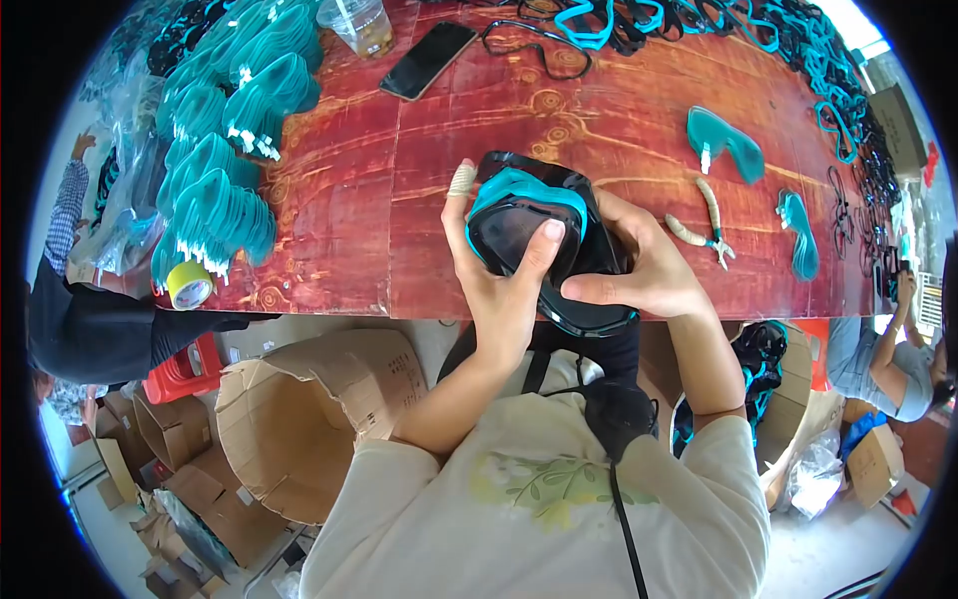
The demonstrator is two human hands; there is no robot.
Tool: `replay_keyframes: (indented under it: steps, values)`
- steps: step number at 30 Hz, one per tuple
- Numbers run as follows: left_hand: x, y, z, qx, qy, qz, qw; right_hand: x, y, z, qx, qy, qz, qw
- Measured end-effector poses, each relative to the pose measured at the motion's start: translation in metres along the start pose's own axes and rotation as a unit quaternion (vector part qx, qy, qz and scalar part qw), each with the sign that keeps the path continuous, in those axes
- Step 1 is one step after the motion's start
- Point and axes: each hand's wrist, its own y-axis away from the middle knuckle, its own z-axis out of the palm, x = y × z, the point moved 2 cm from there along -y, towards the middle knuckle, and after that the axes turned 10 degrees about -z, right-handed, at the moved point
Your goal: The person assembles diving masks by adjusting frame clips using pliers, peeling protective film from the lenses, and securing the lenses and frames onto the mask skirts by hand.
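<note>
A black and teal diving mask [524, 225] is held above the front edge of the table, lens side towards me. My left hand [496, 295] grips its left side, thumb on the dark lens and a wrapped finger behind the rim. On the other side my right hand [644, 260] closes round the black skirt, its thumb pressing near the lower middle. To the right on the table lie pliers [714, 225] with wrapped handles. Beyond them is a teal lens piece with a white tab [725, 145], and a small stack of similar teal pieces [798, 238] is further right.
Stacks of teal lens pieces [215, 215] fill the table's left side, with a yellow tape roll [190, 286] at the edge. A phone [429, 60] and plastic cup [359, 25] lie further back. Cardboard boxes [299, 429] stand below. Other people sit at both sides.
</note>
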Motion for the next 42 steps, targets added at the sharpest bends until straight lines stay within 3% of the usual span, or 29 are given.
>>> replay_keyframes:
  steps: [5, 11, 14, 19, 30, 36, 38, 39, 40, 41, 42]
  values:
    - [-0.006, 0.01, -0.007, 0.012, -0.004, 0.028, 1.0, 0.009, 0.013, 0.011, 0.019, 0.005, 0.005, 1.0]
    - [-0.002, 0.017, -0.016, -0.069, -0.007, 0.065, 0.995, 0.004, 0.031, 0.028, 0.053, 0.002, -0.004, 0.999]
    - [0.006, 0.026, -0.015, -0.068, -0.012, 0.057, 0.996, 0.0, 0.039, 0.035, 0.047, 0.009, -0.061, 0.997]
    - [0.017, 0.03, -0.022, -0.102, -0.053, 0.13, 0.985, -0.004, 0.049, 0.048, 0.068, -0.003, -0.126, 0.99]
    - [0.014, 0.019, -0.018, -0.127, -0.033, 0.094, 0.987, 0.009, 0.054, 0.051, 0.122, 0.016, -0.111, 0.986]
    - [0.007, 0.017, -0.014, -0.146, -0.081, 0.132, 0.977, 0.013, 0.063, 0.036, 0.111, -0.086, -0.129, 0.982]
    - [0.011, 0.023, -0.01, -0.163, -0.088, 0.144, 0.972, 0.018, 0.069, 0.025, 0.082, -0.155, -0.087, 0.981]
    - [0.014, 0.026, -0.01, -0.167, -0.102, 0.142, 0.97, 0.014, 0.069, 0.029, 0.114, -0.167, -0.066, 0.977]
    - [0.015, 0.028, -0.009, -0.172, -0.114, 0.144, 0.968, 0.015, 0.068, 0.026, 0.094, -0.315, -0.043, 0.944]
    - [0.015, 0.03, -0.008, -0.17, -0.09, 0.11, 0.975, 0.018, 0.07, 0.023, 0.106, -0.295, -0.026, 0.949]
    - [0.017, 0.032, -0.009, -0.168, -0.126, 0.134, 0.969, 0.021, 0.07, 0.022, 0.118, -0.278, -0.008, 0.953]
